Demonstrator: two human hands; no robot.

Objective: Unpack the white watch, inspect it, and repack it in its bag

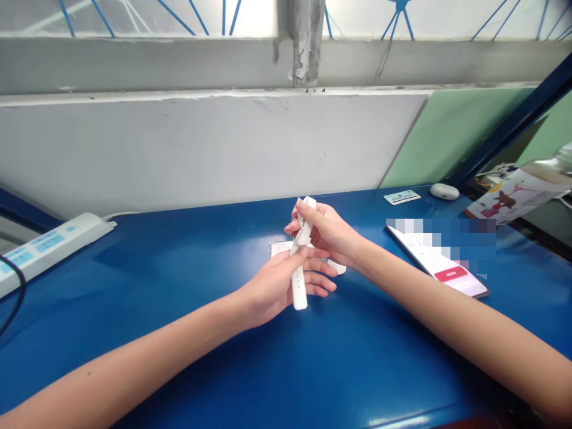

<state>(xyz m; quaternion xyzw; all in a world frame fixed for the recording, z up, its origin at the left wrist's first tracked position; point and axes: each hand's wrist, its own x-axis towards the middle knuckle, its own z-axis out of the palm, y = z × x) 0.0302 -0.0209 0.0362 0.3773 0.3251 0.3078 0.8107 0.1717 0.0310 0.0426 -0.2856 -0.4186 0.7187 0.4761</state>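
A white watch strap point(299, 289) is held up between my two hands, above the middle of the blue table. Its lower end, with a row of small holes, hangs down across the palm side of my left hand point(272, 283). The left thumb presses on the strap near its middle, while the other fingers stretch out to the right behind it. My right hand point(328, 232) pinches the upper part between thumb and fingers. Whether a watch case sits in the middle cannot be made out. Behind the hands lies a small clear-wrapped white packet point(277, 246), partly hidden, and a white rounded piece point(338, 267).
To the right lies a phone point(456, 275) with a lit screen, partly pixelated. Farther back are a card point(402, 197), a white earbud case point(444, 191) and a labelled bottle point(518, 190). A white power strip point(53, 247) runs along the left, near a black cable point(20, 289).
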